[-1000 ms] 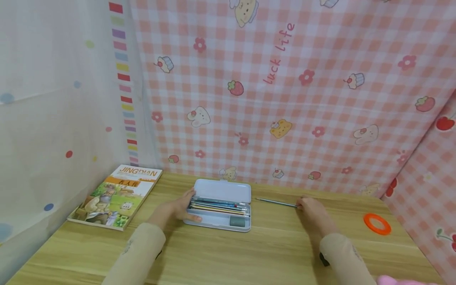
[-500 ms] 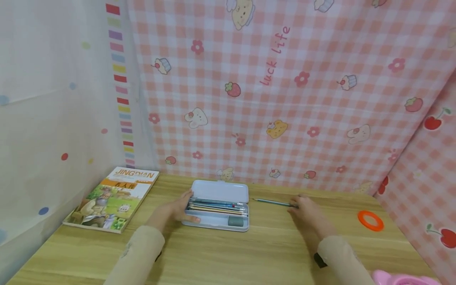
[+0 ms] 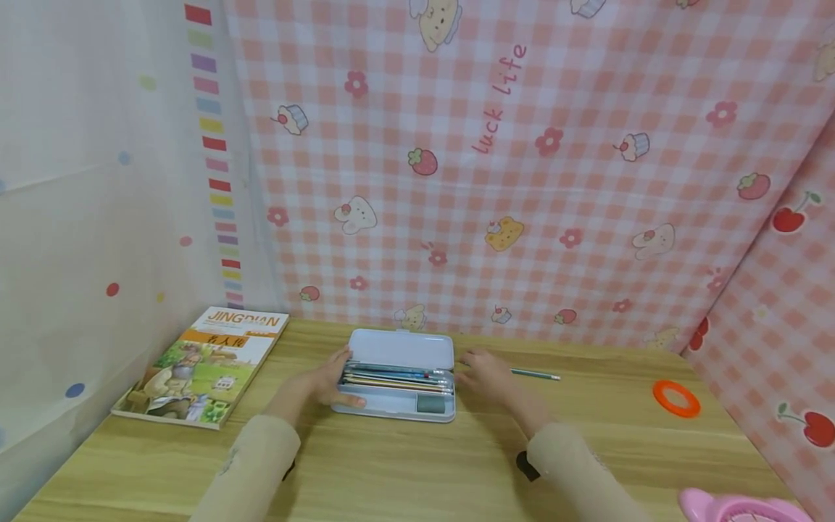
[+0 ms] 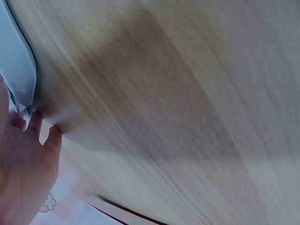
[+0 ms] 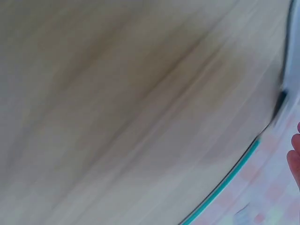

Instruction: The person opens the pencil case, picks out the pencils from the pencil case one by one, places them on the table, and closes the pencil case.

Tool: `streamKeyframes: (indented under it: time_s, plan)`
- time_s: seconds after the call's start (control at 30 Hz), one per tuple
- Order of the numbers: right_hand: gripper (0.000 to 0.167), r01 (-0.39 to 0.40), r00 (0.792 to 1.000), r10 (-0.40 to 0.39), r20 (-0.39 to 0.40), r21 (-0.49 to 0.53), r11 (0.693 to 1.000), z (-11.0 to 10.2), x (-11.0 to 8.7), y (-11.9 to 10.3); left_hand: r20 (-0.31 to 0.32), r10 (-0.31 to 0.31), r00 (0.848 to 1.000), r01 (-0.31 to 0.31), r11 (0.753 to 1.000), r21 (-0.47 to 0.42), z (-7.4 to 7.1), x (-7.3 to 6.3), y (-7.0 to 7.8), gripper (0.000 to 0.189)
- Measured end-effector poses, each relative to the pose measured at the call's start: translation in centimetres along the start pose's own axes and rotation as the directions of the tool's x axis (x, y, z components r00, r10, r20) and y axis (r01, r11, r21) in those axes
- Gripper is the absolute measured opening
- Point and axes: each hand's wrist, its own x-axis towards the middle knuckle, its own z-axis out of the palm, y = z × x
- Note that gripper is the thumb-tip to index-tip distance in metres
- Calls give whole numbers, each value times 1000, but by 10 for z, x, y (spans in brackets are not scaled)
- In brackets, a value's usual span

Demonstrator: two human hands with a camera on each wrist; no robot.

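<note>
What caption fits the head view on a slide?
Left hand holds the left end of an open pencil case; right hand beside its right end, a green pencil outside it.

A teal pencil (image 5: 220, 183) is lying slantwise on the table (image 5: 122, 108).
At the right edge I'm seeing the right hand's (image 5: 295, 152) fingers, apart from the pencil; a pale case (image 5: 294, 56) is jutting in above, and pink checked cloth (image 5: 265, 192) is showing beyond.

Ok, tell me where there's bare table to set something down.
Bare: the table between the sleeves, in front of the pencil case; also between green pencil and orange ring. Crowded: the pencil case, left grip on it, right grip at its right end.
</note>
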Motion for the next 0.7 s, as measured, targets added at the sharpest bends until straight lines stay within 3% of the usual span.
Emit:
streamKeyframes:
  time_s: [0.33, 0.7]
  plan:
    - [22, 85, 987, -85, 140, 3, 996, 9, 31, -33, 0, 2, 1000, -2, 1000, 24, -1, -1, -1, 104]
    - [19, 76, 983, -72, 171, -18, 997, 16, 40, -42, -5, -13, 1000, 13, 1000, 18, 0, 2, -4, 104]
